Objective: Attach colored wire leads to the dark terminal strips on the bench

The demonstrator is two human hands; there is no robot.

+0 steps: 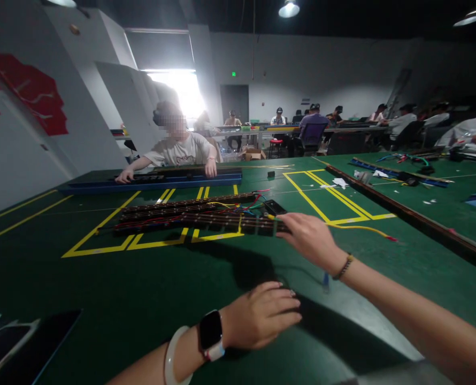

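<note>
My right hand [310, 240] is closed around the near right end of a long dark strip with small pale dots [230, 221]. Part of a yellow wire [362, 228] with a red tip runs out from beside that hand. My left hand [262, 315] hovers over or rests on the green tabletop, fingers stretched out, holding nothing. Behind the gripped strip lie several similar dark strips [190, 202], with red, blue and yellow wires among them. A small black rectangular piece [275, 207] sits just past my right fingers.
Yellow tape marks [97, 251] outline areas on the green table [150, 315]. A co-worker [182, 147] leans over a long blue tray [153, 184] opposite. A long dark bar [406, 211] crosses the right side, near white scraps [340, 183]. A dark panel [57, 342] lies at lower left.
</note>
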